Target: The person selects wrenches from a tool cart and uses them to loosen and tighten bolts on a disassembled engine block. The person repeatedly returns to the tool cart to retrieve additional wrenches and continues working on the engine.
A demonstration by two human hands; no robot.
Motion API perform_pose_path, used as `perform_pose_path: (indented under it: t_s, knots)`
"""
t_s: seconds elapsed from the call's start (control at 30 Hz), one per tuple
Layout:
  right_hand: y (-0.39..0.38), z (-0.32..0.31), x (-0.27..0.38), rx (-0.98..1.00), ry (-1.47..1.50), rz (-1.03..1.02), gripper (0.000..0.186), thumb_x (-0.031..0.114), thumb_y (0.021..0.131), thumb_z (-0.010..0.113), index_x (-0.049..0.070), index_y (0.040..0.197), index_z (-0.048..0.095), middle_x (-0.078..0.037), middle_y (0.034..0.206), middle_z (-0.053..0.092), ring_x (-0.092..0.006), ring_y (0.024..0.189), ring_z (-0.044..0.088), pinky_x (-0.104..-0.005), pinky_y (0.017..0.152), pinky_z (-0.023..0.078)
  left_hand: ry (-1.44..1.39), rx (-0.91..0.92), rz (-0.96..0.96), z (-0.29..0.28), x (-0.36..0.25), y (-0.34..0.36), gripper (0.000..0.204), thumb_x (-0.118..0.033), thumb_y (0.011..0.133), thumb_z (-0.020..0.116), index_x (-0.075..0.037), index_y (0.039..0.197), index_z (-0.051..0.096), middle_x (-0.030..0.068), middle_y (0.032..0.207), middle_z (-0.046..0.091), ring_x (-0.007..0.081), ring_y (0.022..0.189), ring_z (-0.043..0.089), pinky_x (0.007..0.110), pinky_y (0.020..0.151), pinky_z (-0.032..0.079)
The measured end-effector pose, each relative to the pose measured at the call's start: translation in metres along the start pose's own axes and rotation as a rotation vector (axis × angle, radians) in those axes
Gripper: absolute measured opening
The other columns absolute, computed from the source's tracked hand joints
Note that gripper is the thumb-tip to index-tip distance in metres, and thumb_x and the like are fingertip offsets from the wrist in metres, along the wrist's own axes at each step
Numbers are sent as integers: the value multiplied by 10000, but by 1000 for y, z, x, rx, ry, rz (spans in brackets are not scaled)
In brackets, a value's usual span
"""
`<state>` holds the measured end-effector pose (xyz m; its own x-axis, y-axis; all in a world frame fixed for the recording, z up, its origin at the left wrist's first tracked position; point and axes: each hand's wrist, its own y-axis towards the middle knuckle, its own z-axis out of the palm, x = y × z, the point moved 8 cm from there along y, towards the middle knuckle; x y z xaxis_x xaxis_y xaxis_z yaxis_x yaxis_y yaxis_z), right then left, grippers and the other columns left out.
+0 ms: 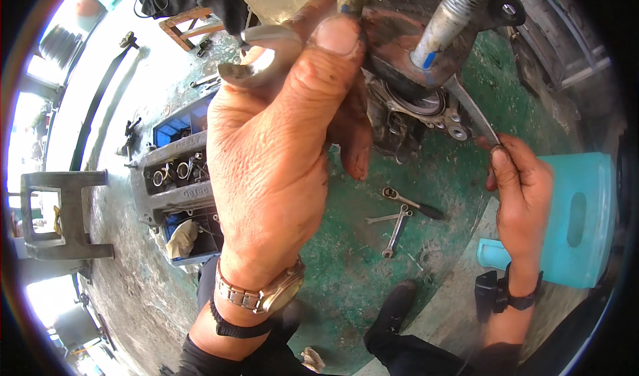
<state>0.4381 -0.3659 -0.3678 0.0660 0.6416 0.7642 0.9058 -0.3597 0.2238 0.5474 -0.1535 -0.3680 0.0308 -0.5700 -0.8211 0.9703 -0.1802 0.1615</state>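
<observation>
Stained green floor (346, 256) — top centre, left hand (273, 136) is gripping a dark metal block (399, 46) and silver half-ring (276, 43); right hand (522, 186) is pinching a curved grey metal strip (475, 111). Looking half-done: threaded steel bolt (452, 17) standing in, strip jutting out.

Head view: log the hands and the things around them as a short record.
Left hand: thumb beside a dark metal part; exact hold unclear
Near left thumb: curved shiny metal piece
Right hand: gripping a thin metal blade
Blade tip: at dark part's lower edge
Floor: ratchet, wrench
</observation>
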Motion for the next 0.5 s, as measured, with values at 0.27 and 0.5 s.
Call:
perform_pose_path:
  t_s: [0.27, 0.5]
  knots:
    - [-6, 23, -12, 17, 127, 20, 235, 148, 964, 542, -23, 1078, 655, 4, 634, 488, -71, 582, 440, -219, 530, 330, 124, -10, 70, 5, -5, -3, 208, -237, 1007, 474, -56, 925, 537, 49, 616, 528, 123, 397, 429, 256, 378, 363]
    - [-2, 10, -3, 64, 20, 45, 242, 152, 967, 538, -17, 1100, 650, 1, 640, 498, -74, 591, 449, -222, 537, 338, 148, 110, 71, 7, -4, 1, 212, -226, 1013, 454, -44, 932, 528, 52, 582, 510, 126, 388, 431, 252, 362, 354]
